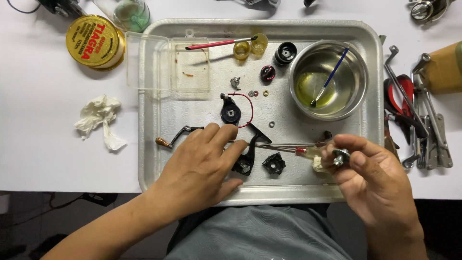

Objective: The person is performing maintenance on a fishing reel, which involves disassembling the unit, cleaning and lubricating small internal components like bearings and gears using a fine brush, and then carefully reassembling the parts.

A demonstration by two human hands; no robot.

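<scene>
The right hand [373, 175] was curled shut, thumb and fingertips pinching a small toothed metal gear [341, 156] just past the tray's near right corner, with a bit of white tissue [317, 163] tucked under it. The left hand [204, 166] lay palm down inside the metal tray [159, 120], fingers spread and loosely open, gripping nothing — its fingertips rested on a black reel frame piece [250, 149] and the slim shaft beside it. Just left of that hand sat a black crank handle with a wooden knob [169, 138], partly hidden under the fingers. A red-handled screwdriver [293, 149] ran across the tray between the two hands, and a small black star-shaped part [274, 163] lay just below it.

Further up the tray — a round black part looped by a thin red wire [231, 113], then a scatter of tiny washers [260, 93] and a black-and-red knob [268, 73]. A steel bowl [328, 79] held yellowish liquid with a blue-handled brush [329, 77] leaning in it. Two small amber cups [250, 47] stood near a red-handled brush [219, 44], which rested over a clear plastic box [166, 62] at the tray's far left corner.

Off the tray, a crumpled tissue [98, 118] and a round yellow tin [94, 41] sat to the left; wrenches and red-handled pliers [414, 115] lay in a heap to the right.
</scene>
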